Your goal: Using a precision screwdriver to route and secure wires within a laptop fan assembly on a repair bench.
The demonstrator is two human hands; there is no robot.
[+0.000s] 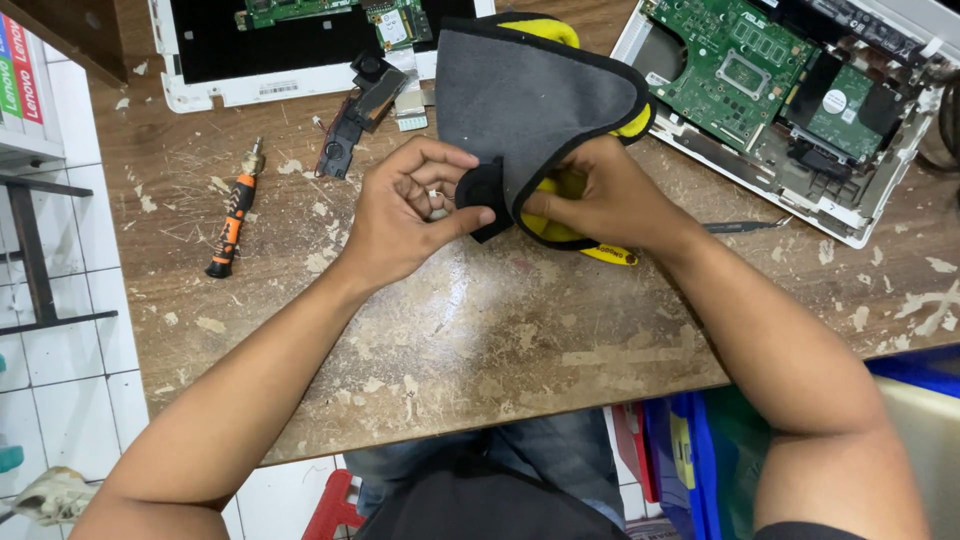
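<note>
Both hands, left hand [405, 215] and right hand [600, 195], pinch the grey-and-yellow cloth [530, 95] between clenched fingers above the bench [500, 330]; soft, light, limp—probably best gripped at its black-bound hem.

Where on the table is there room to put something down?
The widest bare stretch of the worn wooden table lies along the near edge, between the two forearms. A smaller patch sits left of the orange-and-black screwdriver. The far edge is crowded: white opened laptops, loose black parts, and the grey-and-yellow cloth in both hands.
</note>
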